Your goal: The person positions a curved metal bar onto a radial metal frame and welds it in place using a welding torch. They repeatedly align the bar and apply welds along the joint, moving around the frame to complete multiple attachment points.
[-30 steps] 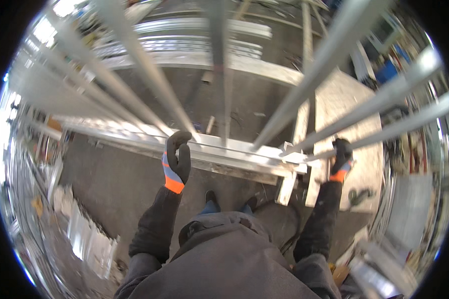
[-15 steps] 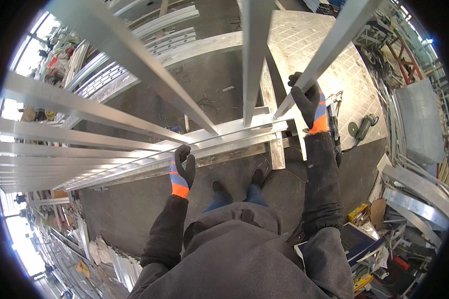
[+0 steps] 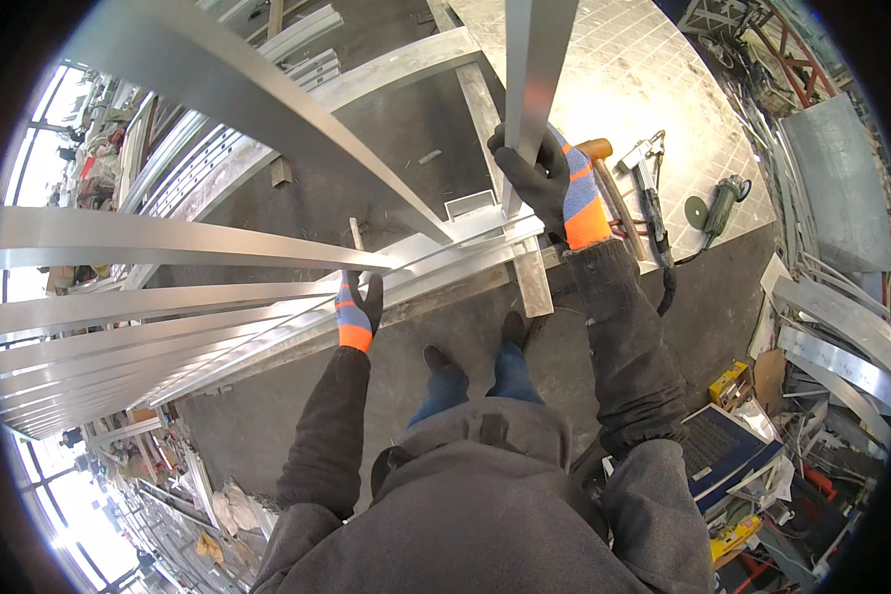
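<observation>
**Two gloved hands on a metal bar frame, seen from above**

Right hand [image 3: 554, 183]: upper centre-right of the frame, arm raised and nearly straight, dark sleeve running down to the shoulder at lower right. Glove is dark with blue and orange bands. Fingers wrapped tight around one upright metal bar [image 3: 533, 89] that rises to the top edge; thumb on the near side, knuckles facing left.

Left hand [image 3: 358, 307]: centre-left, lower than the right, arm bent slightly at the elbow. Same kind of glove, orange cuff showing. Fingers curled together over the edge of the long horizontal rail [image 3: 436, 262] where the bars join it. Whether the grip is tight cannot be told.

Frame: the rail crosses the middle of the view from left to centre-right. One bar slants to the upper left, and a fan of further bars spreads to the left edge; at least six there, the far ones merge and cannot be counted.

On the checkered steel plate [image 3: 653, 89] at upper right: one hammer [image 3: 604, 173] with a wooden handle, just beside the right wrist; one clamp [image 3: 648, 188]; one angle grinder [image 3: 723, 203] with its disc.

Lower centre: two shoes [image 3: 475, 342] on the dark floor, just below the rail.

Lower right: one yellow box [image 3: 731, 381], one dark flat case [image 3: 728, 450].
</observation>
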